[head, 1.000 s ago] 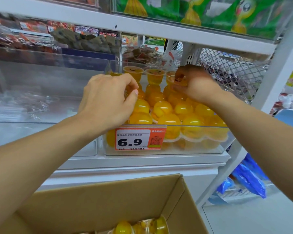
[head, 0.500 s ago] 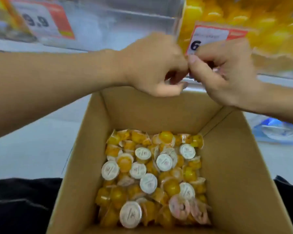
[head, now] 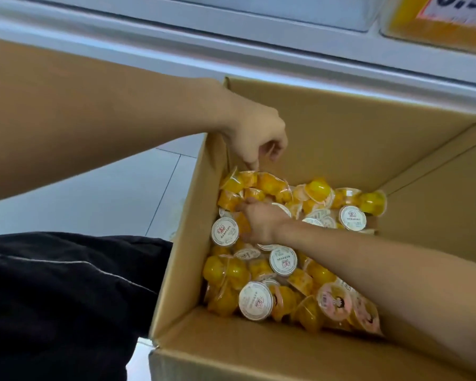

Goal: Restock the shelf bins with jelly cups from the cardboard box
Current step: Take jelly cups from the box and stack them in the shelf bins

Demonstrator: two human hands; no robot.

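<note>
- Now both hands are down in the cardboard box (head: 341, 138) — half a second ago they met above it.
- Right hand (head: 261, 224): fingers curl among jelly cups (head: 282, 261), gathering some.
- Left hand (head: 254, 138): fingertips pinch a cup's edge at the far-left corner.
- Meaning — a fresh load for the shelf bin (head: 437, 31) above.

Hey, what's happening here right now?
A person is reaching into an open cardboard box full of yellow jelly cups. The right hand is down among the cups, fingers curled into the pile. The left hand hovers over the box's far left corner, fingers loosely curled above the cups. The shelf runs just beyond the box.
</note>
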